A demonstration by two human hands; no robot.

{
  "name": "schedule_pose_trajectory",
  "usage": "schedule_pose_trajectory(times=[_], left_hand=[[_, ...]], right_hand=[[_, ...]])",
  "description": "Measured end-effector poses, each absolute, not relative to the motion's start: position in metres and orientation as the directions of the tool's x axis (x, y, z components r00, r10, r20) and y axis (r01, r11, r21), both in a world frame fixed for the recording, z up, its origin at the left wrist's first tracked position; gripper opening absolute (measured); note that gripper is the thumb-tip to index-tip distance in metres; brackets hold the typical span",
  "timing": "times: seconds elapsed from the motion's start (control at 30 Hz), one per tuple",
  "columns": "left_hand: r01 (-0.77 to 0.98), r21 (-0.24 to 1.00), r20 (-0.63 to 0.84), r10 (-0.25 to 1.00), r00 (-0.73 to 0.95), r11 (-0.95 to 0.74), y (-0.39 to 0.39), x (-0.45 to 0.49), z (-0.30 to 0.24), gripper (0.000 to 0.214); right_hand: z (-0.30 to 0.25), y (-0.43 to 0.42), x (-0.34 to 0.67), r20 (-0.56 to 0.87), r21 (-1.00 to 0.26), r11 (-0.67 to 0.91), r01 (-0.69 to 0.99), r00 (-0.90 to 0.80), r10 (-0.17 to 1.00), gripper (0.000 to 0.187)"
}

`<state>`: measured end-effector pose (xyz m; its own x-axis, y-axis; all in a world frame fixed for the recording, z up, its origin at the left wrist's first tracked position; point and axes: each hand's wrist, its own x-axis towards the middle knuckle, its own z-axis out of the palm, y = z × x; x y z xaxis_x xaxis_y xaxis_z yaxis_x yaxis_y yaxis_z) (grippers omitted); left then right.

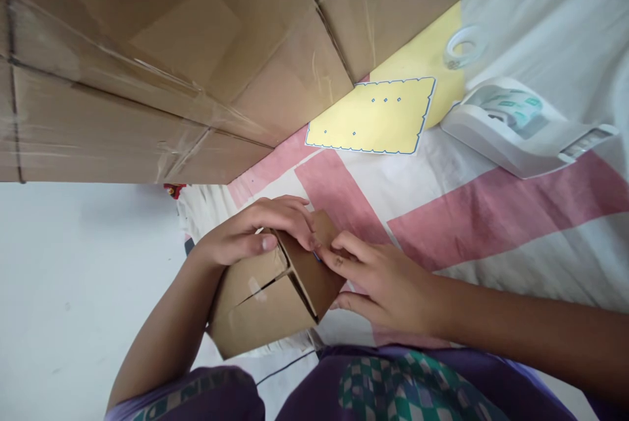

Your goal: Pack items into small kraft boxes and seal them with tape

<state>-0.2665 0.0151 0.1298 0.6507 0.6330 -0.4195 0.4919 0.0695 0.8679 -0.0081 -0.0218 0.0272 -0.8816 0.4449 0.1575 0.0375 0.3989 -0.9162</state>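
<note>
A small brown cardboard box (268,316) sits tilted on the bed cloth close to my body, with a narrow slit and a bit of clear tape on one face. My left hand (270,224) is wrapped over its far edge, thumb on one face and fingers on the adjoining one. Against that adjoining face, my right hand (378,277) presses its fingertips, its thumb by the lower edge. The fingertips of both hands meet there, and a tiny blue spot shows beneath them; what it belongs to is hidden.
Large taped cardboard boxes (196,48) are stacked at upper left. Near them lies a yellow card (378,116) with a blue scalloped border. A white tape dispenser (521,126) and a clear tape roll (464,46) rest at right on the patterned cloth (491,218). A white wall (73,290) stands left.
</note>
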Motion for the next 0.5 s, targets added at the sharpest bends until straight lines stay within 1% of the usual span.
schedule_pose_trajectory(times=[0.13, 0.33, 0.5], left_hand=[[0.520, 0.853, -0.425, 0.630, 0.650, 0.039, 0.018, -0.265, 0.129, 0.047], [0.543, 0.839, -0.408, 0.619, 0.672, -0.037, 0.017, -0.263, 0.130, 0.045], [0.538, 0.843, -0.407, 0.621, 0.670, -0.028, 0.016, -0.261, 0.130, 0.048]], right_hand=[[0.028, -0.023, -0.008, 0.145, -0.923, 0.381, 0.049, -0.874, 0.464, 0.054], [0.023, -0.032, -0.007, 0.196, -0.951, 0.308, -0.034, -0.837, 0.512, 0.048], [0.017, -0.037, -0.010, 0.252, -0.937, 0.343, -0.063, -0.804, 0.539, 0.046]])
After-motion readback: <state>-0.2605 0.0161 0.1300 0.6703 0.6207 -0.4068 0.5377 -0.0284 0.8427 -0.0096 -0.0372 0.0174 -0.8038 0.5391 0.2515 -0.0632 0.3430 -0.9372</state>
